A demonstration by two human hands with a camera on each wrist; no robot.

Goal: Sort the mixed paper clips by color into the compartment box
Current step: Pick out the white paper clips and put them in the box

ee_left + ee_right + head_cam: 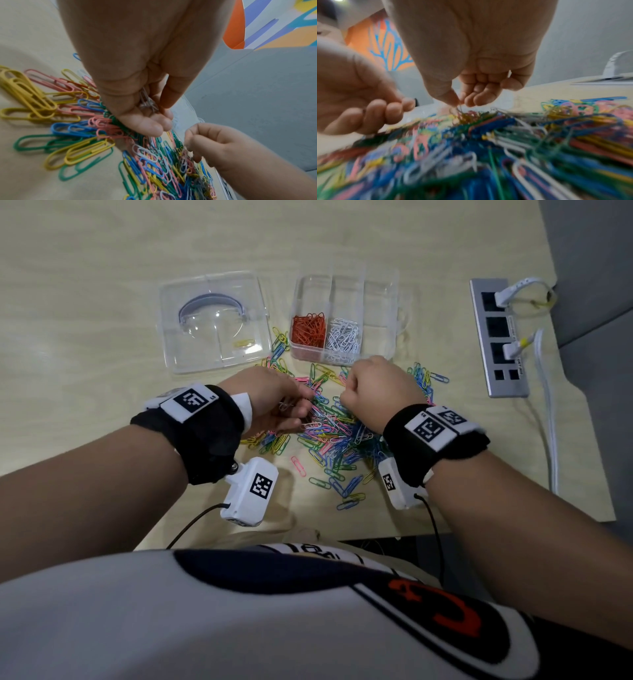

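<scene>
A heap of mixed coloured paper clips (pixel 335 433) lies on the table in front of me. Behind it stands the clear compartment box (pixel 380 313), with orange clips (pixel 308 328) in one compartment and white clips (pixel 344 337) in the one beside it. My left hand (pixel 294 409) hovers over the heap's left side, fingers curled round several silvery clips (pixel 147 104). My right hand (pixel 346 398) is over the middle of the heap. Its thumb and forefinger pinch a thin clip (pixel 459 107) just above the pile; the clip's colour is blurred.
The box's clear lid (pixel 212 320) lies to the left of the box, with a yellow clip (pixel 244 343) showing through it. A grey power strip (pixel 498 337) with white cables (pixel 548 412) sits at the right. The table's front edge (pixel 376 534) is close to my body.
</scene>
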